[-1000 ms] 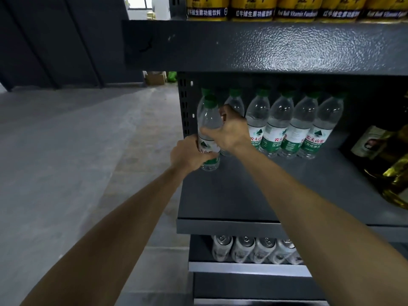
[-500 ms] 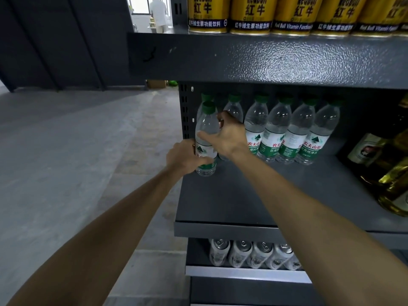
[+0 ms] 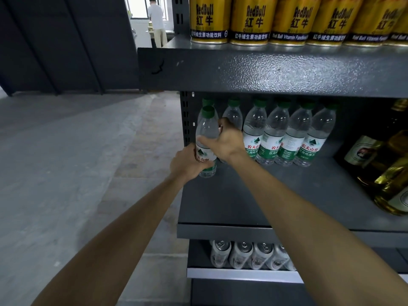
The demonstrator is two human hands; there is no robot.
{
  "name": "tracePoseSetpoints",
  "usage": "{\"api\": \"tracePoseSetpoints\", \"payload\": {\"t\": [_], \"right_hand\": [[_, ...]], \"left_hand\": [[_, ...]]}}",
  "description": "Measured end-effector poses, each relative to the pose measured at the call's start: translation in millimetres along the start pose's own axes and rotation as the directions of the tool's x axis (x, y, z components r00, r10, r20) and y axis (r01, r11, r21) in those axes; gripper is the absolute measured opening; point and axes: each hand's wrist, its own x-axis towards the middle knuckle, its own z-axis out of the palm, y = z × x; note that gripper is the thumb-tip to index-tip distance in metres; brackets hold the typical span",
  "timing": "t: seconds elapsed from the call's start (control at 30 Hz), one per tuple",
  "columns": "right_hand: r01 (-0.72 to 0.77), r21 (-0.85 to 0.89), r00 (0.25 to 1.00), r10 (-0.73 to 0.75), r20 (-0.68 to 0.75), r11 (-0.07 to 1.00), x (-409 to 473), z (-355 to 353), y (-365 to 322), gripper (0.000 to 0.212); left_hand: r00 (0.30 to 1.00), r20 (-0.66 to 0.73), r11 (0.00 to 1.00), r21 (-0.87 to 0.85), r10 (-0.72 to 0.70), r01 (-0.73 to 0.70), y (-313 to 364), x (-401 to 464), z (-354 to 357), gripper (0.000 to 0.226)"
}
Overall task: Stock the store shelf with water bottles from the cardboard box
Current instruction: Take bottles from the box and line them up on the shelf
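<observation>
A clear water bottle (image 3: 207,129) with a green cap and green label stands at the front left of the dark grey middle shelf (image 3: 242,199). My left hand (image 3: 187,162) grips its lower part from the left. My right hand (image 3: 227,142) lies against its right side, fingers across the label and thumb raised. Just behind it stands another bottle, and to the right a row of several matching water bottles (image 3: 273,138) runs along the back. The cardboard box is out of view.
Gold Red Bull cans (image 3: 249,21) line the shelf above. Yellow oil bottles (image 3: 390,180) stand at the right of the middle shelf. Silver cans (image 3: 240,255) fill the shelf below. Grey floor (image 3: 66,173) lies left; a person (image 3: 156,21) stands far back.
The view has tilted upward, showing more of the top shelf's cans. Both hands stay on the front left bottle, which has hardly shifted relative to the row.
</observation>
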Motion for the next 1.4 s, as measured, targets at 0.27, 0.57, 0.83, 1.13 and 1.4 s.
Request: {"api": "tracePoseSetpoints", "payload": {"t": [0.27,0.57,0.83,1.13,1.4], "right_hand": [[-0.051,0.023,0.994,0.048,0.097,0.998,-32.5,-21.4,1.9,0.069],[0.023,0.048,0.986,-0.03,0.164,0.999,-80.9,-71.5,38.8,0.069],[0.09,0.048,0.982,-0.097,0.162,0.995,-129.2,-125.2,59.1,0.056],[0.115,0.112,0.986,-0.127,0.109,0.987,-214.4,-172.5,40.9,0.046],[0.096,0.143,0.992,-0.107,0.072,0.985,-337.9,-200.9,25.5,0.041]], "left_hand": [[0.996,0.003,0.993,-0.088,-0.084,0.084,2.9,-39.1,-1.8,0.07],[0.997,-0.078,0.996,0.078,-0.028,0.034,47.6,-107.6,18.4,0.075],[0.994,-0.09,0.991,0.124,0.062,-0.051,101.9,-168.1,39.9,0.063],[0.995,0.016,0.988,0.115,0.1,-0.101,123.2,-258.7,32.6,0.05],[0.991,-0.019,0.986,0.099,0.136,-0.133,126.1,-366.1,45.9,0.034]]}}
